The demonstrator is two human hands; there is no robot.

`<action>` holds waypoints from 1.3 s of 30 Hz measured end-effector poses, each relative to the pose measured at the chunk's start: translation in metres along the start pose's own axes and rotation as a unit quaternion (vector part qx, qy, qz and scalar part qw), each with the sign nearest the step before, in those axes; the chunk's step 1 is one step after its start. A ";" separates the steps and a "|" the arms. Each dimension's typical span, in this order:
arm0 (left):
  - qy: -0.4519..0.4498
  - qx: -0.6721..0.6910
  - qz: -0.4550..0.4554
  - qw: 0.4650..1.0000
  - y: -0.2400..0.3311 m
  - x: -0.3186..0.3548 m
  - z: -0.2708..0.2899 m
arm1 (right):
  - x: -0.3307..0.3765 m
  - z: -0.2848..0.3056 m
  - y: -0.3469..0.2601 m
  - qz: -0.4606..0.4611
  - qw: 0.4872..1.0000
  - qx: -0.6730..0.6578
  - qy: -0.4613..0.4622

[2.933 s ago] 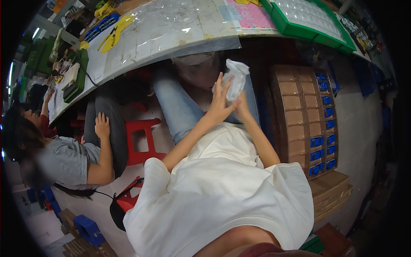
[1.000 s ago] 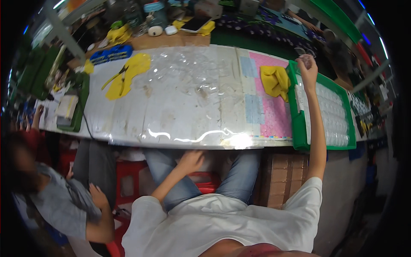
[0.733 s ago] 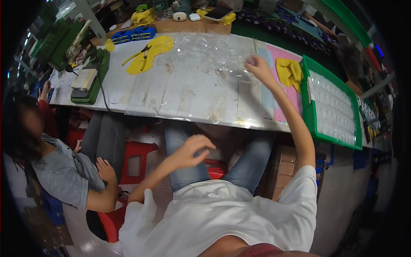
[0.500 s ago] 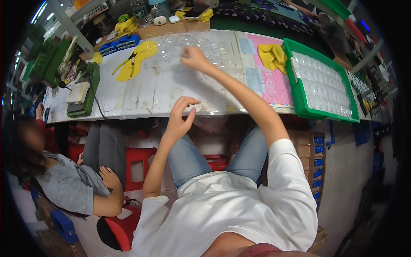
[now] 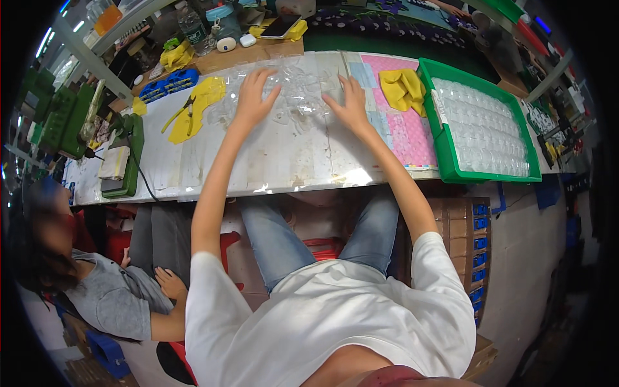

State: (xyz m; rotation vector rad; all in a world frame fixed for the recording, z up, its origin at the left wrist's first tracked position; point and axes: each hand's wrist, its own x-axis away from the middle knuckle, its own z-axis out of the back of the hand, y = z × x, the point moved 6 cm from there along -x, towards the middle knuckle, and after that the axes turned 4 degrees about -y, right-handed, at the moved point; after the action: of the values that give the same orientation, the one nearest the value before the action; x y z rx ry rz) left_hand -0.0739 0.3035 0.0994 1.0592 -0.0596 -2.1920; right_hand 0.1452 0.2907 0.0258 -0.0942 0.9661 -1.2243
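Clear plastic pieces (image 5: 298, 97) lie in a loose, shiny heap on the white worktable (image 5: 258, 158); their exact kind I cannot make out. At the heap's left side is my left hand (image 5: 256, 98), fingers spread and thumb apart. My right hand (image 5: 350, 105) is at the heap's right edge, its fingers stretched out too. Neither hand visibly grips a piece. Left of the heap, yellow-handled pliers (image 5: 187, 114) rest on a yellow cloth (image 5: 205, 103).
A green tray (image 5: 445, 155) of clear round pieces in rows stands at the right, near a crumpled yellow cloth (image 5: 403, 89) on a pink sheet (image 5: 412, 138). A green machine (image 5: 126, 161) stands at the left. Beside me sits another person (image 5: 109, 290).
My left hand has moved forward from the table's near edge to the heap. My right hand, earlier closed above the heap, has moved right and opened.
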 end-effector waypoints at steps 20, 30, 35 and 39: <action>-0.145 -0.206 0.053 0.966 -0.139 -0.043 -0.049 | -0.017 -0.069 -0.050 0.007 0.999 -0.036 -0.003; -0.035 0.046 -0.212 0.975 0.126 -0.126 -0.100 | 0.076 0.171 -0.059 0.044 0.997 -0.022 0.054; -0.155 0.173 -0.284 0.930 0.225 -0.146 -0.195 | 0.104 0.291 0.015 -0.074 0.980 0.145 0.117; -0.252 0.220 -0.295 0.895 0.267 -0.146 -0.271 | 0.129 0.377 0.102 -0.136 0.942 0.245 0.186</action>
State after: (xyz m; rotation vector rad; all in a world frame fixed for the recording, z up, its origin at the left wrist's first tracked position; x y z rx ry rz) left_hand 0.3306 0.2547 0.1036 0.7555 -0.5576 -3.0721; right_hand 0.4738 0.0659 0.1295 0.4244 0.9603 -1.7502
